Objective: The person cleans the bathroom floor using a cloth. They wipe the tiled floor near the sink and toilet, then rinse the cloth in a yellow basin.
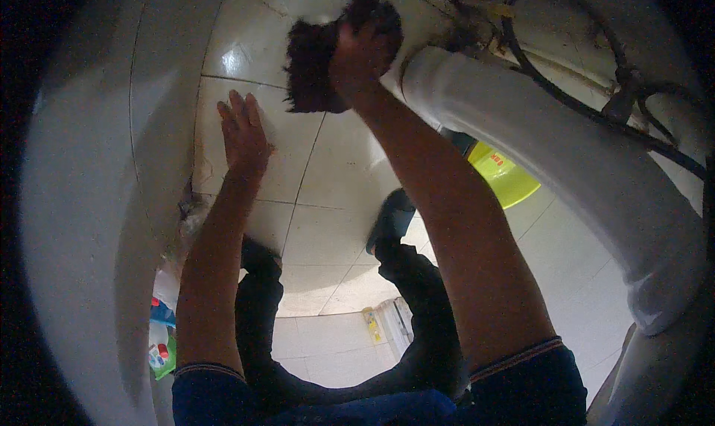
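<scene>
Beneath my right hand (360, 54) is a dark, shaggy cloth (313, 63), pressed on the pale floor tiles (301, 163) beside the foot of a white ceramic pedestal (475, 85). The cloth bunches up around my fingers, which are partly lost in shadow. My left hand (244, 133) rests palm down on the tiles near the left wall, fingers spread, with nothing in it.
A black hose (558, 99) loops over the pedestal at the upper right. A yellow-green plastic basin (505, 174) stands behind my right forearm. Colourful packages (162, 348) lie at the lower left. My slippered feet are on the tiles.
</scene>
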Motion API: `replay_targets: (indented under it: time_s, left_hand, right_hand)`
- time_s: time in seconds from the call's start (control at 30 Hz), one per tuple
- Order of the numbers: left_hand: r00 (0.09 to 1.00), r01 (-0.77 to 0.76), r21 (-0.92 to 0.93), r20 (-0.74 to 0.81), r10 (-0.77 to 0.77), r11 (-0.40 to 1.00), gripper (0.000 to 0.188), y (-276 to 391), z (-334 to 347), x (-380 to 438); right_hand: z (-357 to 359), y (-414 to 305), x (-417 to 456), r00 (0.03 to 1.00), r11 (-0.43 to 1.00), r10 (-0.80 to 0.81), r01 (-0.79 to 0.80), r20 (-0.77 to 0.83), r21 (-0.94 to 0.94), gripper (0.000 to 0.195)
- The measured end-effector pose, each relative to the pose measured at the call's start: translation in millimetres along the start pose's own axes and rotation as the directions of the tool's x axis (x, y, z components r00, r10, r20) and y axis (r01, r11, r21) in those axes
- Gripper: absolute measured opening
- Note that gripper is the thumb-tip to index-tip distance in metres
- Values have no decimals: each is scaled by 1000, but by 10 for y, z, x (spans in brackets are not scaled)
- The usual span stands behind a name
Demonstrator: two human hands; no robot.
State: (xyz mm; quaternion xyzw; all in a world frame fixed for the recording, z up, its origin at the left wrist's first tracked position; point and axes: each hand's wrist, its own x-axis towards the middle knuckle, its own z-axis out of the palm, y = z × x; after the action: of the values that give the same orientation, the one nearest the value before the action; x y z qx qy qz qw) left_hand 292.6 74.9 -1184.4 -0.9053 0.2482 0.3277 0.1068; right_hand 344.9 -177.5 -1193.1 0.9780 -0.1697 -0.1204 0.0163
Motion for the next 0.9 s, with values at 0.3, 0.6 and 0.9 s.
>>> replay_targets:
  time_s: [0.3, 0.6, 0.9]
  left_hand:
    - [971, -63, -38, -233, 53, 997, 116, -150, 414, -12]
    - [929, -220, -347, -358, 88, 912, 100, -172, -98, -312]
    - [998, 46, -667, 63, -6, 743, 79, -267, -213, -1955]
  right_hand:
    - [168, -341, -746, 906, 911, -368, 396, -210, 115, 50]
    - [384, 1314, 440, 977, 910, -210, 209, 39, -359, 69]
    - [-15, -181, -891, 966, 987, -116, 87, 231, 133, 93]
